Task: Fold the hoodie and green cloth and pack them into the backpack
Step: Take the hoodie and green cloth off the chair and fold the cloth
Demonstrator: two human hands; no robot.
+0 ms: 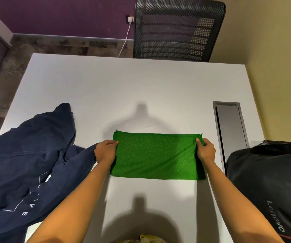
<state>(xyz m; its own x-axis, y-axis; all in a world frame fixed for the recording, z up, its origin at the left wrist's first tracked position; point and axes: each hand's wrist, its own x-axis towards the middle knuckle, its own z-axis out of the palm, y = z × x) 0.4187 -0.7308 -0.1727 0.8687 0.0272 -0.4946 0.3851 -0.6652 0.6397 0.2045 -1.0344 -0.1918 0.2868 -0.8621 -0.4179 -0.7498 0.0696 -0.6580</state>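
Two bare forearms reach forward from the bottom of the view, angled slightly toward each other. The left hand (106, 151) has its fingers (112, 142) curled and its thumb tip pointing inward, pinching a short edge of the green cloth (156, 156). The right hand (205, 149) mirrors it, thumb on top, fingers tucked under the opposite edge. Both wrists are straight.

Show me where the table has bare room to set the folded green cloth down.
Bare: the far stretch of table between green cloth and chair, and the near strip between the forearms. Crowded: hoodie fills the left, backpack and cable slot the right.
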